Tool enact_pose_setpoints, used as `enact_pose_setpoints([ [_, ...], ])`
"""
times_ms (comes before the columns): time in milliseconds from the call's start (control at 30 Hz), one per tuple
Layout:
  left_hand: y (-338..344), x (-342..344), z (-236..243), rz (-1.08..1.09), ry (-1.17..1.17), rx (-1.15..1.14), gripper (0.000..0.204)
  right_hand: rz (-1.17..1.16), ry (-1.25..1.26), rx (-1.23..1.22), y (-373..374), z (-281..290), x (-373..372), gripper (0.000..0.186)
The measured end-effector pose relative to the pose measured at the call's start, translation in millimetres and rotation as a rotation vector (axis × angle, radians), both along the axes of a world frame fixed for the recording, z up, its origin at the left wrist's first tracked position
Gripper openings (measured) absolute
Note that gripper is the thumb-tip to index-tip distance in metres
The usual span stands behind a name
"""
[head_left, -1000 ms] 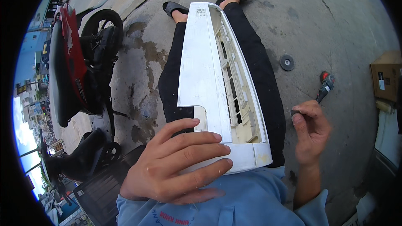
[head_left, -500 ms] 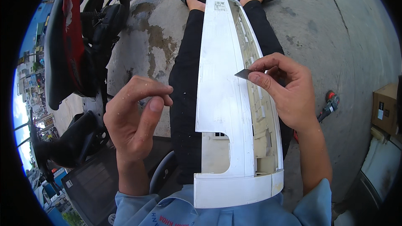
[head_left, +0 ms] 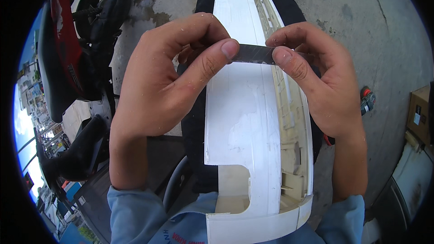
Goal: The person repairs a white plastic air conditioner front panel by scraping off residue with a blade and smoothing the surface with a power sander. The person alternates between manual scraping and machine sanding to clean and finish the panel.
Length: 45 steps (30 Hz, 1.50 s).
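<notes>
A dark, flat blade-like strip [head_left: 254, 54] is stretched between my two hands above a long white plastic casing [head_left: 242, 113]. My left hand [head_left: 169, 70] pinches its left end between thumb and fingers. The other end is pinched by my right hand [head_left: 321, 74], with the thumb on top. The casing lies lengthwise over my legs, its near end against my blue shirt. It has a rectangular cutout near that end, and its ribbed, yellowish inner side shows along the right. Both ends of the strip are hidden by my fingers.
A red and black motorbike [head_left: 68, 49] stands at the left, beside a dark grey panel [head_left: 104, 199]. On the concrete floor [head_left: 348, 0] to the right lies a power tool [head_left: 367, 99]. A cardboard box [head_left: 419, 113] sits at the far right edge.
My left hand has moved up and right and taken hold of the strip's left end. My right hand has moved slightly up and right. More of the strip shows.
</notes>
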<state>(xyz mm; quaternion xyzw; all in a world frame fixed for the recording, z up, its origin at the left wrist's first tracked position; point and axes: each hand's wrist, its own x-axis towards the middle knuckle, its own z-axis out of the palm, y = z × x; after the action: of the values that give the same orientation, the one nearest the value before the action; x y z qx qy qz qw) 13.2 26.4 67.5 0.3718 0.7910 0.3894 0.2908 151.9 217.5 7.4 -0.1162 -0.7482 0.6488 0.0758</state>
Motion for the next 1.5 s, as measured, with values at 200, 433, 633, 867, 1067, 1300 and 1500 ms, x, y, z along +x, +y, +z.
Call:
enact_pose_setpoints([
  [200,3,24,7,-0.126,0.049,-0.114,0.019,0.112,-0.306,-0.108,5,10,37,0.031],
  [433,12,31,2,-0.27,0.13,-0.182,0.031,0.09,-0.378,-0.078,-7,13,49,0.036],
  [633,13,36,5,-0.224,0.088,-0.257,0.033,0.083,-0.375,-0.048,-12,14,49,0.039],
  [867,-1,43,2,-0.22,0.083,-0.235,0.033,0.182,-0.404,-0.017,-12,22,47,0.039],
  [1067,-12,48,17,-0.367,0.103,-0.196,0.031,0.179,-0.397,-0.089,-27,41,67,0.037],
  [1300,-5,39,6,-0.133,0.12,-0.329,0.029,0.153,-0.382,0.04,-23,18,40,0.04],
  [1500,-7,36,5,-0.158,0.205,-0.362,0.032,0.188,-0.394,0.078,-21,17,31,0.043],
])
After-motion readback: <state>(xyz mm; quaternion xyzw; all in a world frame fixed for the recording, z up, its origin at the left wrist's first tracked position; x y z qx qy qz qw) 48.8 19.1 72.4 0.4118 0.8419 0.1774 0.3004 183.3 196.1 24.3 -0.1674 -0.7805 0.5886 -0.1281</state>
